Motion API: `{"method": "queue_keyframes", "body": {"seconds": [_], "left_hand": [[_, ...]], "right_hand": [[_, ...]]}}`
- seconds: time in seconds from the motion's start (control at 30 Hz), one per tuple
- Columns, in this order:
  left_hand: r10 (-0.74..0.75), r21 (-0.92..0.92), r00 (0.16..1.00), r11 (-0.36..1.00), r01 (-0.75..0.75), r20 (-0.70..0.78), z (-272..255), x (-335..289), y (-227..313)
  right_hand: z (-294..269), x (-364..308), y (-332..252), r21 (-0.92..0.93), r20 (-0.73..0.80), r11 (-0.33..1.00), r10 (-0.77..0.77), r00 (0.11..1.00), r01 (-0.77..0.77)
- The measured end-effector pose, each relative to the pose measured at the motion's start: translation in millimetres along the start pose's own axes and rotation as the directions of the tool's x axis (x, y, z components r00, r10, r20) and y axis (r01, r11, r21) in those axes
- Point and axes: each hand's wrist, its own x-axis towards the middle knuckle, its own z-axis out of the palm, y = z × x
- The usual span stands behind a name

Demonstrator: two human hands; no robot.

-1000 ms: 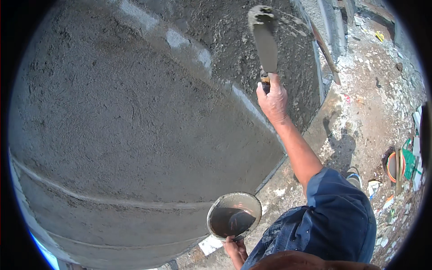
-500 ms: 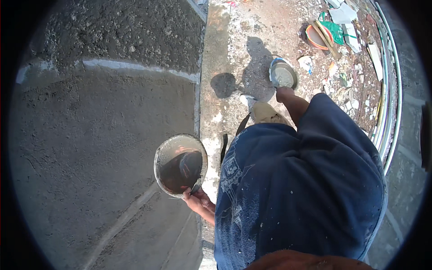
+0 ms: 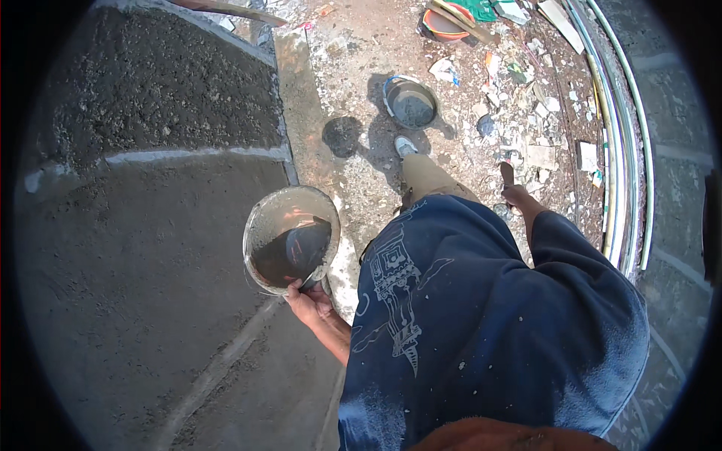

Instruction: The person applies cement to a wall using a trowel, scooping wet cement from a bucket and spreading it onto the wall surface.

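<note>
My left hand (image 3: 306,304) is closed on the near rim of a mortar-smeared round bucket (image 3: 252,244). Dark, shiny liquid lies inside and throws back reflections. A small dark piece shows beside those fingers; I cannot tell what it is. Out to the right, my right hand (image 3: 516,195) grips a short, flat brown tool (image 3: 507,173), which resembles a trowel, its blade pointing away from me. A second bucket (image 3: 412,105) of grey wet mix stands on the ground beyond my foot, apart from both hands.
On the left is a grey mortar surface (image 3: 135,255), with a rough, darker patch (image 3: 180,90) farther off. An orange-rimmed basin (image 3: 444,26) with a wooden strip across it sits at the far right. Rubble (image 3: 538,113) and long pipes (image 3: 620,135) lie along the right.
My right hand has left the ground bucket and swung right, now with the brown tool showing. The bucket in my left hand has shifted slightly up and left in view. The view has shifted.
</note>
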Motion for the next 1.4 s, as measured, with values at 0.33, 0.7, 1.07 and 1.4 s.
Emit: {"method": "queue_keyframes", "body": {"seconds": [0.33,0.7,1.07,1.4], "left_hand": [[0.129,0.163,0.988,0.977,-0.141,0.083,83,-31,-16],[-0.111,-0.047,0.964,0.994,0.103,-0.242,102,-57,-62],[-0.209,-0.172,0.887,0.974,0.15,-0.411,150,-33,-134],[-0.047,0.072,0.965,0.995,0.068,-0.259,257,118,-115]], "right_hand": [[-142,9,-178,0.443,-0.143,0.876,-0.141,0.98,0.191],[-218,144,-190,0.241,0.234,0.963,-0.174,0.956,0.117],[-301,267,-157,-0.093,0.214,0.977,-0.167,0.963,0.19],[-352,254,-335,0.5,0.064,0.819,-0.358,0.932,0.28]]}}
